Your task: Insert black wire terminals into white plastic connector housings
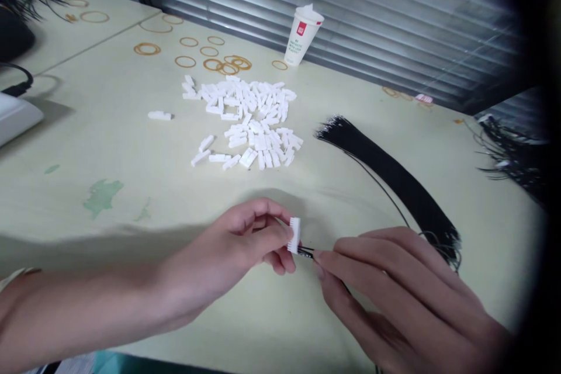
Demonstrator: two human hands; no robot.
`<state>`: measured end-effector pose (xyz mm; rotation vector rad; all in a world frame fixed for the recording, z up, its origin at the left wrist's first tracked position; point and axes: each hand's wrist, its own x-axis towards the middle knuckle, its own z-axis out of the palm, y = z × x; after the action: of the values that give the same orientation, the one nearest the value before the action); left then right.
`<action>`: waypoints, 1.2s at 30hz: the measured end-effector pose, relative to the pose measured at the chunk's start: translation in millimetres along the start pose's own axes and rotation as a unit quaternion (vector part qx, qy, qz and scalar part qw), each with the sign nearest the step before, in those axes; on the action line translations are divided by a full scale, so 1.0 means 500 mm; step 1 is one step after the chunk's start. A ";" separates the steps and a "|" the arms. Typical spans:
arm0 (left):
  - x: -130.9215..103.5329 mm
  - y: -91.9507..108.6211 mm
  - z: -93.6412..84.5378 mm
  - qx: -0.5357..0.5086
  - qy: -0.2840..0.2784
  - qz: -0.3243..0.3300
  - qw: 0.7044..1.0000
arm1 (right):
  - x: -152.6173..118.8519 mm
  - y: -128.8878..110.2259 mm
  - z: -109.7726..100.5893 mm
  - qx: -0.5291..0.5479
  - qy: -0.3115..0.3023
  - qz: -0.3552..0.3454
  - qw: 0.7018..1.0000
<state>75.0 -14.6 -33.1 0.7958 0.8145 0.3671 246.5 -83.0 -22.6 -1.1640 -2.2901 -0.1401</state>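
Observation:
Between the thumb and fingers of my left hand (256, 236) is a white plastic connector housing (294, 235), held upright. My right hand (394, 286) pinches thin black wires (305, 252) close to their tips. The wire ends meet the lower part of the housing; how deep they sit in it I cannot tell. Past my hands lies a loose heap of similar white housings (258, 111). A long bundle of black wires (390, 178) rests to the right, partly behind my right hand.
Rubber bands (228, 64) are scattered along the back of the table (131, 187). A paper cup (302, 38) stands by the window blinds. More black wires (521, 152) lie at the far right, others at the top left. A white device (17, 117) sits at the left edge.

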 end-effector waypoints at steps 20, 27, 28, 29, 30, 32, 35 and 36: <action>0.003 -0.005 -0.014 0.008 -0.019 0.002 1.000 | -0.047 0.020 -0.010 0.006 -0.053 -0.011 0.999; 0.004 -0.005 -0.017 -0.002 -0.023 -0.010 1.000 | -0.024 0.016 -0.007 0.075 -0.007 0.011 0.997; 0.004 -0.006 -0.017 -0.007 -0.024 -0.009 1.000 | -0.023 0.015 -0.005 0.085 -0.004 0.011 0.996; 0.004 -0.006 -0.017 -0.012 -0.025 -0.009 1.000 | -0.022 0.015 -0.004 0.090 -0.003 0.011 0.996; 0.005 -0.006 -0.017 -0.015 -0.027 -0.008 0.999 | -0.022 0.014 -0.002 0.096 -0.006 0.011 0.995; 0.005 -0.005 -0.017 -0.016 -0.031 -0.007 0.999 | -0.022 0.013 0.001 0.106 -0.008 0.013 0.994; 0.004 -0.003 -0.015 -0.012 -0.031 -0.009 0.999 | -0.021 0.011 0.007 0.116 0.002 0.033 0.993; 0.004 -0.002 -0.015 -0.010 -0.031 -0.009 0.999 | -0.021 0.010 0.009 0.118 0.003 0.036 0.992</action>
<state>70.7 -10.6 -38.0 0.7771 0.7587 0.3325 253.5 -85.7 -32.4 -1.1188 -2.1852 0.1514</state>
